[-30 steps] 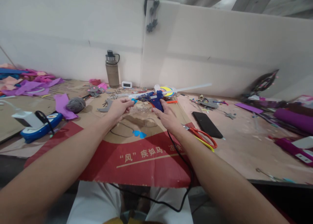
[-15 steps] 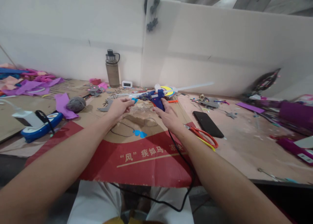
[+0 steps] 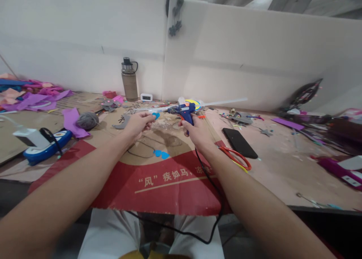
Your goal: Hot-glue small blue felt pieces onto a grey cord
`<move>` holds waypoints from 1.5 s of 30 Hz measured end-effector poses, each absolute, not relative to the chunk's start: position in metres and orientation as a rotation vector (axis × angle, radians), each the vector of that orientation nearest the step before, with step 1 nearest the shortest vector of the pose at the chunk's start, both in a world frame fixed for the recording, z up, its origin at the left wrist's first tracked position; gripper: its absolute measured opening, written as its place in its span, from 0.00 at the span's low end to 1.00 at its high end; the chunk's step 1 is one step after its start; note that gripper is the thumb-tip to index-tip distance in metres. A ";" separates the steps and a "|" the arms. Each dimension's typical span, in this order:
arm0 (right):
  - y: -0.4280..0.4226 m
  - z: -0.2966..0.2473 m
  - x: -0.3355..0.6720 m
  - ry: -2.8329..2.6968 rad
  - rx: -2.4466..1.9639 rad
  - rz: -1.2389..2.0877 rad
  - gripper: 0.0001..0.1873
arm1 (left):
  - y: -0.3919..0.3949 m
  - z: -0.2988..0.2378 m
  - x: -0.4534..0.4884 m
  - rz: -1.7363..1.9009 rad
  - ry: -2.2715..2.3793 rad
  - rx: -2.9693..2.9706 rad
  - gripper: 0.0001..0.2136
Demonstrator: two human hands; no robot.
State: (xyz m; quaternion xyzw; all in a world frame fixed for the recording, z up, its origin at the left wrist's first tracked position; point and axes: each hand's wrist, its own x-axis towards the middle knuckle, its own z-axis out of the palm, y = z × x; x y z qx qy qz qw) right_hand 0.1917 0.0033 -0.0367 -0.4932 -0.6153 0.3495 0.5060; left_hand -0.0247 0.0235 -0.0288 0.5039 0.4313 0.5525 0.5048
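Observation:
My right hand (image 3: 196, 132) is closed around the handle of a blue glue gun (image 3: 185, 111), its nozzle pointing left and a long white glue stick (image 3: 226, 100) sticking out behind it. Its black cord (image 3: 210, 183) runs back along my right forearm and off the table edge. My left hand (image 3: 138, 123) pinches a small blue cut-out piece (image 3: 155, 115) just left of the nozzle. Both hands hover over a brown and red cardboard sheet (image 3: 158, 183), where a blue heart-shaped piece (image 3: 161, 154) lies.
Red-handled scissors (image 3: 236, 159) and a black phone (image 3: 240, 143) lie right of my right hand. A water bottle (image 3: 129, 80) and small white clock (image 3: 146, 97) stand at the back wall. Purple felt scraps (image 3: 36, 98), grey yarn (image 3: 87, 120), a blue device (image 3: 46, 146) sit left; purple rolls (image 3: 339, 168) right.
My right hand has closed around the glue gun's handle and raised it slightly, shifting it a little to the right. My left hand still pinches the blue piece in about the same place.

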 end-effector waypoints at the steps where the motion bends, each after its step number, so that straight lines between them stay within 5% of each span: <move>1: 0.005 -0.036 0.193 -1.445 -1.214 0.886 0.18 | 0.024 -0.029 -0.024 1.335 1.030 1.203 0.06; 6: 0.015 -0.039 0.209 -1.523 -1.600 0.789 0.04 | 0.026 -0.030 -0.022 1.331 1.023 1.206 0.07; 13: 0.012 -0.037 0.214 -1.866 -1.430 -0.004 0.08 | 0.021 -0.026 -0.018 1.323 1.032 1.152 0.06; 21: 0.015 -0.049 0.188 -2.516 -0.767 0.316 0.11 | 0.020 -0.024 -0.016 1.315 1.036 1.167 0.06; 30: 0.011 -0.052 0.181 -2.394 -1.114 0.258 0.07 | 0.013 -0.020 -0.011 1.299 1.077 1.180 0.09; 39: -0.001 -0.037 0.176 -1.758 -1.033 0.885 0.03 | 0.010 -0.022 -0.004 1.236 1.052 1.149 0.04; 45: -0.003 -0.032 0.177 -1.809 -0.994 0.669 0.03 | 0.009 -0.027 -0.002 1.178 1.078 1.272 0.04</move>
